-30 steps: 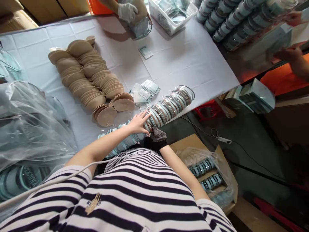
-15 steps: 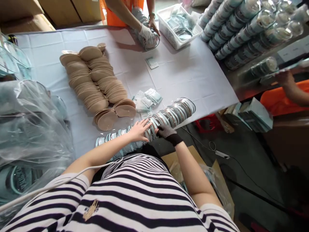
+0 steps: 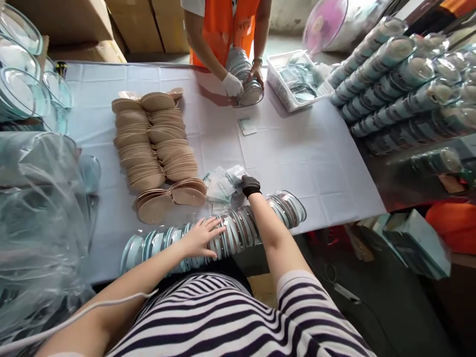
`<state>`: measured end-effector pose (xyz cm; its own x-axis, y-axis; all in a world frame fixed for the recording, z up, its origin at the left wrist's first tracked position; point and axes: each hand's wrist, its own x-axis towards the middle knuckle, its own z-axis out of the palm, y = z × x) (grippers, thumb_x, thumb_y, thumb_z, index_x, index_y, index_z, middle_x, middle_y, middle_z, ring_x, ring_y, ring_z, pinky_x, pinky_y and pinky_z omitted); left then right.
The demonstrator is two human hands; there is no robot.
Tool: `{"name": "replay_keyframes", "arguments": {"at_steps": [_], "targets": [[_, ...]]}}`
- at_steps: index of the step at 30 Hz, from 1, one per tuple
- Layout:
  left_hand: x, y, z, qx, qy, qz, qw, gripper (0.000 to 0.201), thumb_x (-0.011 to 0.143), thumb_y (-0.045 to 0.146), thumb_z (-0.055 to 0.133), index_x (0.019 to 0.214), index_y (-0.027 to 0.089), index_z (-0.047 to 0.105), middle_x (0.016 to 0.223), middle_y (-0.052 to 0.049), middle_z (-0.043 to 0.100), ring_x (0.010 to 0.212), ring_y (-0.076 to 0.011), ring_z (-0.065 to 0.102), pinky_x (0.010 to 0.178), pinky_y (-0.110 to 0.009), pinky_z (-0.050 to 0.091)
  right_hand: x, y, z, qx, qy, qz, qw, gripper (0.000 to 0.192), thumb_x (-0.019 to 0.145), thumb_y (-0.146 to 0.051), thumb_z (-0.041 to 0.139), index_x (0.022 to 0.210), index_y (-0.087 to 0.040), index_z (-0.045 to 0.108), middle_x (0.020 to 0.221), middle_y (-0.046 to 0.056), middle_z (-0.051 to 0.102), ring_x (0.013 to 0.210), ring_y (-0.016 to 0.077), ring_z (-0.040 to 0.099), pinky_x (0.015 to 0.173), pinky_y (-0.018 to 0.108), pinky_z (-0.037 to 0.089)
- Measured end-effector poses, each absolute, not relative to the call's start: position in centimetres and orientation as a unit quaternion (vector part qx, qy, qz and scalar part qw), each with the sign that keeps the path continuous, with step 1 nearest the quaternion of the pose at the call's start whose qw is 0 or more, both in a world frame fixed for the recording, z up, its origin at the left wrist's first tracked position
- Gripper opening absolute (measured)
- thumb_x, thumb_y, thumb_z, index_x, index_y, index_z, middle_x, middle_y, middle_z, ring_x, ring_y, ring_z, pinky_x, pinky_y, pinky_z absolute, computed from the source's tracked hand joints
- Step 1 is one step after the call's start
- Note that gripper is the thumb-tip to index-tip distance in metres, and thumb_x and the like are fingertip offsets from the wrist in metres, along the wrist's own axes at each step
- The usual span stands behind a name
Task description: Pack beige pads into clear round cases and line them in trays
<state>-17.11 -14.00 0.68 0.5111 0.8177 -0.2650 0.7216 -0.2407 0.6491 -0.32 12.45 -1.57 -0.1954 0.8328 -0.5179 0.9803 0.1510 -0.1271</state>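
Lower centre: with the left hand (image 3: pixel 201 238), fingers spread and laid over a row of clear round packs (image 3: pixel 238 233), best steadied lightly, to avoid rolling the row or denting seemingly thin shells. Centre, just beyond the row: with the gloved right hand (image 3: pixel 251 186), at loose printed packets (image 3: pixel 219 186), best handled singly by the edge, without dragging neighbours; whether pinching or merely touching, not discernible. Left of centre: on a creased white tablecloth (image 3: pixel 297 148), tan pads (image 3: pixel 174 158) in two ranks. Upper centre: beside a white basket (image 3: pixel 277 89), a co-worker's gloved hand (image 3: pixel 233 85). Upper right: pink fan (image 3: pixel 323 22), stacked packs (image 3: pixel 390 59). Upper left: cardboard boxes (image 3: pixel 171 25).
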Motion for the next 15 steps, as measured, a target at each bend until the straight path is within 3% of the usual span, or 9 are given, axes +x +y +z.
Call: {"name": "replay_keyframes", "arguments": {"at_steps": [4, 8, 10, 12, 14, 15], "targets": [[-17.0, -13.1, 0.7, 0.694, 0.547, 0.186, 0.429, 0.093, 0.080, 0.065, 0.062, 0.155, 0.026, 0.023, 0.159, -0.015, 0.028, 0.146, -0.0333, 0.026, 0.119, -0.054, 0.019, 1.4, 12.6, 0.7, 0.627, 0.737, -0.231, 0.106, 0.035, 0.094, -0.026, 0.040, 0.108, -0.015, 0.070, 0.113, 0.014, 0.070, 0.103, 0.0207, 0.065, 0.085, 0.029, 0.047], [-17.3, -10.2, 1.1, 0.455, 0.640, 0.384, 0.486, 0.101, 0.080, 0.071, 0.057, 0.156, 0.021, 0.015, 0.159, -0.020, 0.025, 0.146, -0.0354, 0.027, 0.110, -0.050, 0.037, 1.2, 6.9, 4.2, 0.541, 0.693, -0.452, -0.153, 0.038, 0.091, -0.038, 0.044, 0.101, -0.012, 0.070, 0.099, 0.009, 0.072, 0.094, 0.0192, 0.064, 0.083, 0.028, 0.048], [-17.6, -8.7, 2.1, 0.390, 0.614, 0.442, 0.525, 0.090, 0.083, 0.071, 0.053, 0.152, 0.018, 0.029, 0.150, -0.021, 0.042, 0.138, -0.0357, 0.041, 0.103, -0.048, 0.045, 0.7, 2.7, 6.0, 0.456, 0.640, -0.578, -0.221, 0.038, 0.087, -0.042, 0.051, 0.100, -0.012, 0.070, 0.096, 0.008, 0.072, 0.092, 0.0200, 0.064, 0.085, 0.032, 0.050], [-18.0, -8.0, 3.7, 0.394, 0.579, 0.460, 0.546, 0.069, 0.087, 0.067, 0.050, 0.133, 0.016, 0.054, 0.127, -0.018, 0.062, 0.119, -0.0327, 0.058, 0.097, -0.047, 0.049, 0.1, -1.0, 7.4, 0.405, 0.604, -0.643, -0.240, 0.040, 0.086, -0.045, 0.055, 0.109, -0.014, 0.069, 0.101, 0.008, 0.072, 0.096, 0.0212, 0.064, 0.090, 0.035, 0.050], [-18.3, -8.3, 5.5, 0.455, 0.574, 0.452, 0.510, 0.050, 0.088, 0.059, 0.054, 0.108, 0.016, 0.069, 0.110, -0.014, 0.068, 0.107, -0.0290, 0.062, 0.095, -0.047, 0.049, -0.5, -3.8, 8.2, 0.405, 0.597, -0.647, -0.246, 0.045, 0.092, -0.046, 0.047, 0.121, -0.016, 0.064, 0.109, 0.010, 0.071, 0.100, 0.0220, 0.064, 0.093, 0.037, 0.050], [-18.3, -8.8, 6.4, 0.497, 0.578, 0.443, 0.471, 0.042, 0.088, 0.055, 0.056, 0.098, 0.017, 0.072, 0.112, -0.013, 0.067, 0.109, -0.0286, 0.060, 0.097, -0.047, 0.047, -0.8, -4.8, 8.2, 0.426, 0.616, -0.621, -0.231, 0.047, 0.096, -0.044, 0.037, 0.125, -0.015, 0.061, 0.111, 0.011, 0.070, 0.101, 0.0218, 0.064, 0.092, 0.037, 0.051]]}}
